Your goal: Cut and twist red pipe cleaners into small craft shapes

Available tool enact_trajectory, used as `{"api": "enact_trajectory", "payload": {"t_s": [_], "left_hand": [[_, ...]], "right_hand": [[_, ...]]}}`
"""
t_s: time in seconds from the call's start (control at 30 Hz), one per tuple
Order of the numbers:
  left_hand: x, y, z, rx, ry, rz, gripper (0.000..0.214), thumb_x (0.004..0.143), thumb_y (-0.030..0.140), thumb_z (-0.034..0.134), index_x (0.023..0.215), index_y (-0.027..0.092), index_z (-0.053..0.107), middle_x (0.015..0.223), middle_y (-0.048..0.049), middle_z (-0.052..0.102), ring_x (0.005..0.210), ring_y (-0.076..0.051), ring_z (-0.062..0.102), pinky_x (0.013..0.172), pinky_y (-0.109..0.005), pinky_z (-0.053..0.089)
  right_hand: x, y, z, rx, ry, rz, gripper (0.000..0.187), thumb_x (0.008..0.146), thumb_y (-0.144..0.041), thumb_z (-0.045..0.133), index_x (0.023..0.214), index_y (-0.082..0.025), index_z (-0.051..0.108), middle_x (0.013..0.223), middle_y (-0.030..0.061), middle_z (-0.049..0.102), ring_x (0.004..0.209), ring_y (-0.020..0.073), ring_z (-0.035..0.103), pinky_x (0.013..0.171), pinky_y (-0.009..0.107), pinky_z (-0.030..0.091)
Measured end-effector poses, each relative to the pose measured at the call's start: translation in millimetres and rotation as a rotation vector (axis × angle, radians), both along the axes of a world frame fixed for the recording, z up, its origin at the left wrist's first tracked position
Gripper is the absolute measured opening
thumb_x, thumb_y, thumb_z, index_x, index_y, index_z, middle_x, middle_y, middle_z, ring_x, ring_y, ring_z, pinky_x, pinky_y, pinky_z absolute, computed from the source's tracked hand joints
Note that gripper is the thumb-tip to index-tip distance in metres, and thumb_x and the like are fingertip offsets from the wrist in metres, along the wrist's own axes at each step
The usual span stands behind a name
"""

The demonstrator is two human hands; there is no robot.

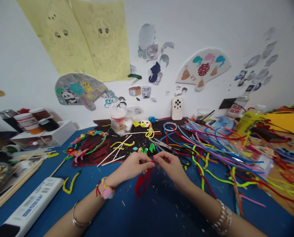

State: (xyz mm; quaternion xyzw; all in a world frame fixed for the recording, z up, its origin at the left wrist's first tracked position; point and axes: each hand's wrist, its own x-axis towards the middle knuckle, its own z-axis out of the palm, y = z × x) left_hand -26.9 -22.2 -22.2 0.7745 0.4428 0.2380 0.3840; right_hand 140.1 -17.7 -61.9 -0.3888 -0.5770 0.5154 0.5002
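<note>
Both hands meet over the front of the blue table, fingertips nearly touching. My left hand (139,163) pinches a red pipe cleaner (142,184), whose fuzzy loop hangs down below the fingers. Opposite it, my right hand (170,168) has its thumb and forefinger closed at the upper end of the same red piece. The exact spot between the fingertips is partly hidden. Just beyond the hands lie scissors (164,144) and small bits of green pipe cleaner (152,147).
Many coloured pipe cleaners (218,141) spread over the right side. Wooden sticks (116,151) and a colourful pipe-cleaner garland (87,144) lie at left centre. A long white box (35,204) sits front left. Bottles (250,120) stand back right, and a phone (177,109) leans on the wall.
</note>
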Motion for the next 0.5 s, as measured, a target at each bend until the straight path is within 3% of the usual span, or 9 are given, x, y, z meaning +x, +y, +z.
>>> {"api": "enact_trajectory", "payload": {"t_s": [0.13, 0.23, 0.4, 0.5], "left_hand": [[-0.7, 0.6, 0.2, -0.048, -0.039, 0.009, 0.023, 0.079, 0.034, 0.054, 0.069, 0.015, 0.062, 0.058, 0.0017, 0.055, 0.055, -0.009, 0.048, 0.056, -0.022, 0.037], [-1.0, 1.0, 0.8, -0.074, -0.055, 0.011, 0.024, 0.079, 0.034, 0.054, 0.069, 0.015, 0.063, 0.057, 0.0014, 0.055, 0.054, -0.009, 0.048, 0.055, -0.022, 0.037], [-0.6, 1.1, 2.5, -0.068, -0.047, 0.002, 0.026, 0.080, 0.034, 0.052, 0.066, 0.015, 0.062, 0.053, 0.0024, 0.053, 0.049, -0.008, 0.045, 0.050, -0.021, 0.034], [-0.6, 1.3, 2.3, -0.071, -0.037, 0.000, 0.026, 0.080, 0.033, 0.052, 0.065, 0.015, 0.061, 0.052, 0.0030, 0.052, 0.048, -0.008, 0.044, 0.049, -0.020, 0.033]], "right_hand": [[2.8, 5.9, 0.3, -0.041, 0.072, -0.083, 0.028, 0.073, -0.042, 0.061, 0.063, -0.017, 0.056, 0.055, -0.0034, 0.050, 0.051, 0.0097, 0.045, 0.052, 0.024, 0.037], [3.1, 7.0, 0.9, -0.031, 0.069, -0.067, 0.035, 0.077, -0.044, 0.056, 0.056, -0.017, 0.050, 0.051, -0.0037, 0.046, 0.049, 0.0094, 0.042, 0.051, 0.024, 0.036], [2.7, 2.6, 4.7, -0.011, 0.006, 0.089, 0.021, 0.074, -0.036, 0.061, 0.085, -0.019, 0.062, 0.066, -0.0013, 0.055, 0.058, 0.0113, 0.048, 0.057, 0.025, 0.040], [2.8, 0.6, 6.0, 0.017, -0.057, 0.149, 0.018, 0.075, -0.035, 0.060, 0.080, -0.018, 0.062, 0.069, -0.0001, 0.056, 0.059, 0.0113, 0.049, 0.056, 0.024, 0.041]]}}
